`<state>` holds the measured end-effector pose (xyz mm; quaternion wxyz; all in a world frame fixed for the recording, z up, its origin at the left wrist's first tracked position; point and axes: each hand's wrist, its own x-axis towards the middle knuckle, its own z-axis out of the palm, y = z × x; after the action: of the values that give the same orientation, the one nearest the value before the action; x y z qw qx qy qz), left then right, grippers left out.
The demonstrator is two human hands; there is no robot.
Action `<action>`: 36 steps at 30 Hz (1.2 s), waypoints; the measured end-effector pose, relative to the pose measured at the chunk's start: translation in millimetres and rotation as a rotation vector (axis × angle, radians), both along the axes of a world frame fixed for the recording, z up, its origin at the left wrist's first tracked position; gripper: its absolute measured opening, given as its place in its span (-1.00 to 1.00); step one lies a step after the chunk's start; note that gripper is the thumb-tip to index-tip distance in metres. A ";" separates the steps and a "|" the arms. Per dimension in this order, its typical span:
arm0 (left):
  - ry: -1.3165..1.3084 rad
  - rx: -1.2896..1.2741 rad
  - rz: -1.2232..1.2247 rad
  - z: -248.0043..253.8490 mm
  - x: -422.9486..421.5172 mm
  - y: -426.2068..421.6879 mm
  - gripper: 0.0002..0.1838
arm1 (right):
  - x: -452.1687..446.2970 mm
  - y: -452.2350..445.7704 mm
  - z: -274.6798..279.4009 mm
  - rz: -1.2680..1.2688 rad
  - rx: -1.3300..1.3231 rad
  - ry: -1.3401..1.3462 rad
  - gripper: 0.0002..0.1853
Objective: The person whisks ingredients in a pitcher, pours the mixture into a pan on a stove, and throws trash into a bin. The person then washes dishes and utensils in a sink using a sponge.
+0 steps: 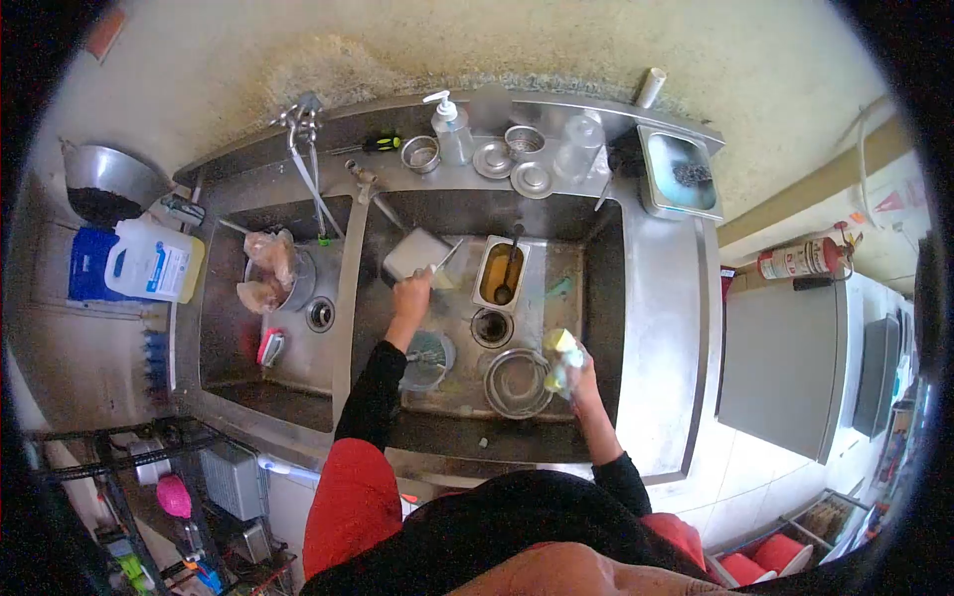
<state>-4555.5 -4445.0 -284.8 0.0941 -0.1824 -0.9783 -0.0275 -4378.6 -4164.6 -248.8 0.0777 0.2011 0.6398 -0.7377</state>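
Note:
My left hand [413, 295] is closed round the handle of a metal utensil [447, 256], whose thin end points up and to the right over a pale rectangular container [417, 255] in the middle sink. My right hand [581, 379] grips a soapy yellow sponge [562, 343] at the sink's right side. Between my hands, a round clear lid or dish [517, 383] lies on the sink floor below the drain [492, 326]. A steel pan [500, 272] holds yellowish liquid and a ladle. Beside my left forearm is a round tub [427, 360] with cloudy water and utensils.
The left sink [298, 366] holds a pot with bagged items and a pink sponge [270, 347]. Faucets [365, 179], a pump bottle [453, 134] and small metal bowls line the back ledge. A steel tray [682, 171] stands back right; a white jug [151, 261] stands left.

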 end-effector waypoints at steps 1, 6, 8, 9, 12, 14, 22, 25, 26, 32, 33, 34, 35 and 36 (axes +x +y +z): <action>0.056 -0.041 -0.036 7.6 9.0 -1.8 -0.80 | 4.9 -4.4 -2.7 -0.079 -0.059 -0.089 -0.64; 0.282 -0.094 -0.192 47.1 24.1 -8.2 -0.78 | 26.0 -10.2 -30.6 -0.175 -0.019 0.012 -0.70; 0.378 -0.042 -0.328 68.5 25.2 -8.9 -0.80 | 29.4 -4.6 -40.8 0.054 -0.107 -0.234 -0.65; 0.385 -0.047 -0.324 73.4 25.0 -9.2 -0.80 | 31.5 -6.7 -41.5 0.059 -0.109 -0.227 -0.65; 0.346 -0.018 -0.200 88.5 25.6 -8.1 -0.82 | 28.5 -17.4 -30.7 -0.007 -0.032 -0.120 -0.68; 0.174 0.304 0.261 98.1 27.4 -6.1 -0.81 | 6.0 -23.1 -5.4 -0.240 0.257 0.227 -0.70; -0.334 0.827 0.340 117.7 106.0 40.1 -0.61 | -103.7 -87.0 15.1 0.487 1.456 0.922 -0.54; -0.186 0.968 0.306 96.8 107.9 36.0 -0.65 | -99.8 -99.6 16.7 1.060 1.462 0.674 -0.66; -0.317 1.096 0.340 97.9 109.5 34.7 -0.66 | -99.0 -105.2 6.1 1.500 1.341 0.597 -0.71; -0.088 1.033 0.375 61.0 118.7 33.7 -0.73 | -100.2 -102.5 21.0 0.736 1.392 0.579 -0.80; -0.093 1.014 0.386 60.4 117.4 30.3 -0.73 | -97.4 -105.1 5.9 1.016 1.339 0.563 -0.81; -0.100 0.998 0.397 59.5 116.2 28.8 -0.74 | -93.5 -106.1 -8.7 1.293 1.271 0.538 -0.82; -0.100 1.002 0.395 58.7 117.3 29.6 -0.74 | -79.9 -110.0 19.2 1.205 1.205 0.725 -0.79; -0.114 1.030 0.379 57.3 120.7 30.0 -0.74 | -81.5 -113.7 12.5 1.204 1.208 0.721 -0.79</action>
<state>-4434.8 -4415.1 -227.5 0.1214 0.0684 -0.8577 -0.4949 -4460.1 -4278.3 -236.3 0.1261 -0.4008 0.8978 -0.1320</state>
